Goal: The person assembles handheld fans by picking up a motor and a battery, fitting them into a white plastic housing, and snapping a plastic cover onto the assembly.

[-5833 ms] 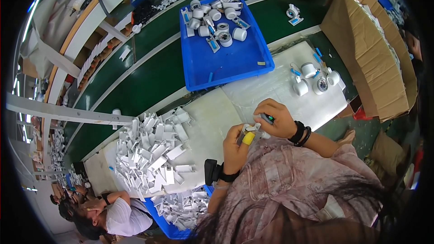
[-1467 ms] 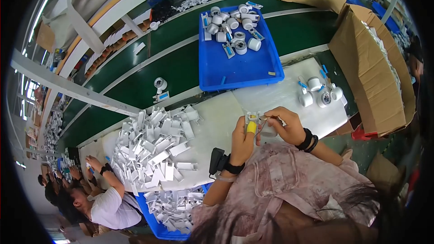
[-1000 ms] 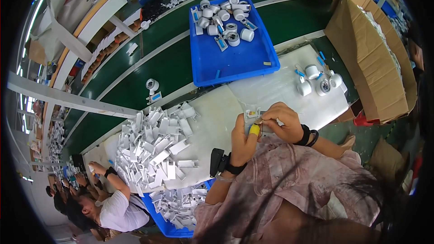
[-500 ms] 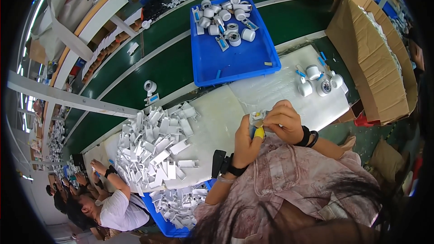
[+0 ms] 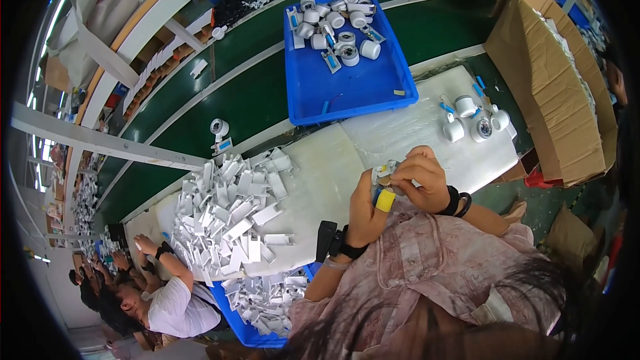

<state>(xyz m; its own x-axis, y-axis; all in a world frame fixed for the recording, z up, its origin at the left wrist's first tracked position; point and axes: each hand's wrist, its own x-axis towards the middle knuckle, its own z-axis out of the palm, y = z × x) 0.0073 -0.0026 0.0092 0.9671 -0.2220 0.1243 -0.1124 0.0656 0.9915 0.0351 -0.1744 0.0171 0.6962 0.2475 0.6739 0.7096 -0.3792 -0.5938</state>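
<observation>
My left hand (image 5: 363, 217) and my right hand (image 5: 421, 177) meet in front of my body, closed around a small white plastic part (image 5: 383, 171). The left fingers hold it from the left, while the right thumb and fingertips pinch its other side. Fingers cover much of the part, so its exact kind is hard to make out. A yellow band (image 5: 385, 201) shows at my left thumb, with a bit of blue beside it. Beyond my right hand, several white round housings (image 5: 453, 129) with blue pieces lie on the pale work surface (image 5: 427, 103).
A blue tray (image 5: 347, 97) of white round units stands ahead. White plastic brackets (image 5: 233, 207) are heaped to the left, above a blue bin (image 5: 250, 337) of similar pieces. An open cardboard box (image 5: 543, 93) stands at the right. At the far left a co-worker (image 5: 180, 310) sits.
Both hands stay together on the white part. My left thumb has turned slightly, showing more of the yellow band and some blue. The whole view has shifted a little.
</observation>
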